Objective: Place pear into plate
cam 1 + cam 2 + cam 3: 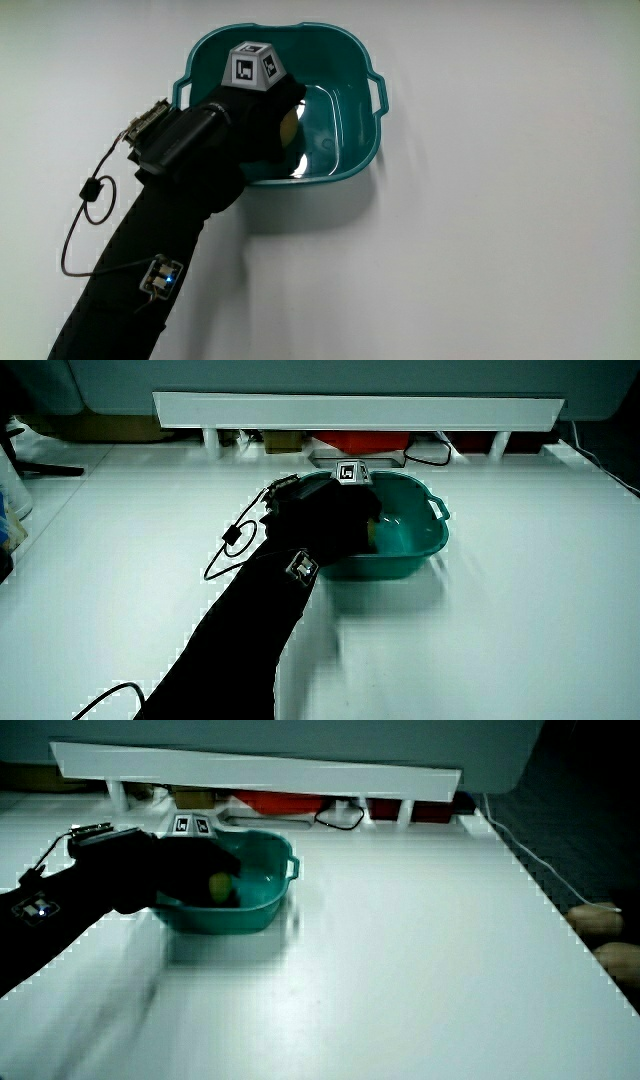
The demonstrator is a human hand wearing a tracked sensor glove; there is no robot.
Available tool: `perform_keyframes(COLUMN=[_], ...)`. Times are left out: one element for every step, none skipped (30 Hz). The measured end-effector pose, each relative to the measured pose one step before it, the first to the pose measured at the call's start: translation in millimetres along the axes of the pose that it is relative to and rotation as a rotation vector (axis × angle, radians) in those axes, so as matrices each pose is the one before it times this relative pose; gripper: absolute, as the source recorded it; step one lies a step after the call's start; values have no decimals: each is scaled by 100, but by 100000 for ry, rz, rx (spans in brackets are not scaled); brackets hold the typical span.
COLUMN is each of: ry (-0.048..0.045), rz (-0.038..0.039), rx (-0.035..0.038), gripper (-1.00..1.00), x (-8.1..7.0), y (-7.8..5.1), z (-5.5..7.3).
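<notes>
Gloved hand [262, 115] reaches into teal plate [350, 60], a deep handled basin on the white table [500, 250]. Fingers wrap the yellow-green pear [220, 886], w/ pear inside plate, just above its floor.

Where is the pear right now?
The pear is inside the teal plate, tucked under the gloved hand. In a side view it shows as a yellow-green spot beside the hand.

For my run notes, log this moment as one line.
hand: inside teal basin | pear: under hand, in basin | release: not confirmed
</notes>
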Motion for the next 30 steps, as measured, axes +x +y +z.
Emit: perform_keyframes(ry=[-2232,422,71,813,-418,-605,825,116,-511,47,-1045,302,-451,-100,-702,1654,496,551,2318,1976,-896,-2141,495,753,-2115,-3339,-1675,-462,327,237], rz=[2269,-915,192,-334,-209,1161,168,-973,521,-667,339,723,-31,645,836,-563,724,1214,-1142,-531,655,-300,432,-215,-13,-872,-440,-693,924,-1061], rx=[-554,-206,-319,79,296,-483,-1303,333,301,440,-126,-10,-561,-176,-1063,492,-1434,-1089,-295,55,-995,-608,-904,-605,-1484,-546,-738,-538,271,326], gripper=[0,0,0,0,0,0,0,0,0,0,0,0,0,0,0,0,0,0,-6,-11,-17,-22,-28,-33,-39,-44,-50,-56,-61,-67], x=[325,-182,104,33,-92,194,72,-93,-58,-240,-158,150,-71,54,-2,15,112,204,227,132,-92,-151,-57,-55,-10,-159,62,75,93,57], y=[-619,431,-39,19,130,-414,-21,3,-177,274,167,-348,155,-85,69,181,50,42,77,-110,1,-7,32,154,-214,85,-161,-49,-49,13], z=[-16,-330,-132,5,58,244,70,-17,24,-115,-51,147,-73,-19,-81,-49,-32,-21,14,16,-20,-72,-41,-2,75,-20,13,-6,-10,-36])
